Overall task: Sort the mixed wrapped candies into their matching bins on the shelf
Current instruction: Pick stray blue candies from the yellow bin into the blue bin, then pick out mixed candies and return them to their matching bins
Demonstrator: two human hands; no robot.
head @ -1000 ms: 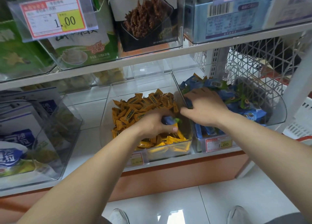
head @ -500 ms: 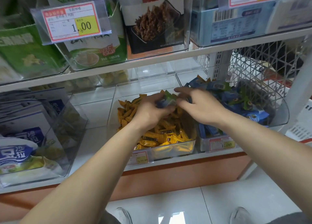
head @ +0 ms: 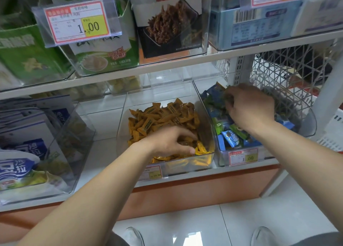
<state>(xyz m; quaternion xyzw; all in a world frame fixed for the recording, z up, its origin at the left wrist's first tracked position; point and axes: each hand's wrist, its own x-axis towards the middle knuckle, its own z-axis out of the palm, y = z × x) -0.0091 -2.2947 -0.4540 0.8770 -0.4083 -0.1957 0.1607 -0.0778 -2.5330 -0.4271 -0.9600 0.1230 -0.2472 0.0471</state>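
Reaching into one clear bin (head: 185, 167), the left hand (head: 170, 142) curls its fingers down among orange-wrapped candies (head: 163, 116) heaped beneath and beyond the fingertips; whether it grips any cannot be told. In the adjoining clear bin (head: 307, 119), the right hand (head: 250, 108) curls its fingers among blue and green wrapped candies (head: 232, 136) lying under and behind them; its grip likewise cannot be told.

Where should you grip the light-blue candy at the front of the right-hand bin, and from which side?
Pinch the light-blue candy across its plump middle with fingers on its long edges, coming from above: it lies exposed atop the pile, and the right-hand bin's clear front wall likely blocks a frontal reach.
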